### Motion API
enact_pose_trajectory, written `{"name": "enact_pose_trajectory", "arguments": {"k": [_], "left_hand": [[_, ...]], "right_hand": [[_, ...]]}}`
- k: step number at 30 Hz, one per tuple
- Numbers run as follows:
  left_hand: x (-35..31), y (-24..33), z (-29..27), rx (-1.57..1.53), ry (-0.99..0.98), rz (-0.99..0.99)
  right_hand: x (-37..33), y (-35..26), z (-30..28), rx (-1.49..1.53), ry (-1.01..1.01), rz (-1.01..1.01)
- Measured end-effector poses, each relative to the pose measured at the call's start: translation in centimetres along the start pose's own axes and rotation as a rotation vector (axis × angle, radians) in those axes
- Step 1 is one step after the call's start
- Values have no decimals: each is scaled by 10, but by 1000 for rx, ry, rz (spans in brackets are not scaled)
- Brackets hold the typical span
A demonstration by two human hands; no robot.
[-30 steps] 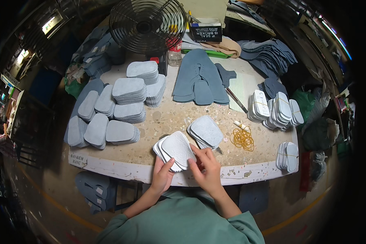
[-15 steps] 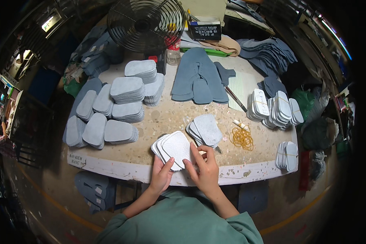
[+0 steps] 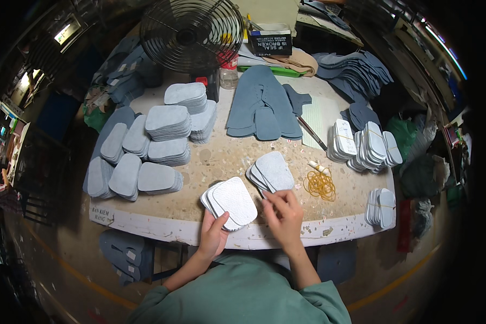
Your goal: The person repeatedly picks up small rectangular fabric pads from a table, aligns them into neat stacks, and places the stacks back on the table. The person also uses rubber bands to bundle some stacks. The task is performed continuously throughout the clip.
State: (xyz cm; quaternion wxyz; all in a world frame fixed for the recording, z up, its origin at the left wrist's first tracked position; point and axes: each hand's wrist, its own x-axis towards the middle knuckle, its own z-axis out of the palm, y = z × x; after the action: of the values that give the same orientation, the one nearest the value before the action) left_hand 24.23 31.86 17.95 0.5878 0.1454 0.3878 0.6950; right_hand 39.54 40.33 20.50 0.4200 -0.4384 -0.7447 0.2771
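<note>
In my left hand (image 3: 214, 233) is a fanned stack of white leather pieces (image 3: 233, 201) with rounded corners, the thumb pressed on the top piece. A second, slightly spread pile of pale grey-white pieces (image 3: 274, 170) lies on the table just beyond and to the right. My right hand (image 3: 285, 217) is at that pile's near edge, its fingers bent and the thumb apart from the forefinger. Nothing shows between them. Whether the fingertips touch the pile I cannot tell.
Several stacks of pale pieces (image 3: 167, 123) fill the table's left side. Yellow rubber bands (image 3: 319, 185) lie right of centre, near banded bundles (image 3: 370, 144) at the right edge. Dark blue cut panels (image 3: 263, 105) lie farther back, and a black fan (image 3: 187, 36) stands at the far left.
My right hand has left the held stack and moved right, to the near edge of the pile on the table. The left hand keeps its stack in nearly the same place.
</note>
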Motion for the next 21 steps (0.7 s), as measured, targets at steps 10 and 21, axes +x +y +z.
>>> {"name": "enact_pose_trajectory", "arguments": {"k": [10, 21], "left_hand": [[4, 0, -11, -299, -206, -69], [0, -5, -4, 166, -35, 51]], "right_hand": [[4, -5, -3, 126, 252, -68], [-15, -13, 4, 310, -170, 211]]}}
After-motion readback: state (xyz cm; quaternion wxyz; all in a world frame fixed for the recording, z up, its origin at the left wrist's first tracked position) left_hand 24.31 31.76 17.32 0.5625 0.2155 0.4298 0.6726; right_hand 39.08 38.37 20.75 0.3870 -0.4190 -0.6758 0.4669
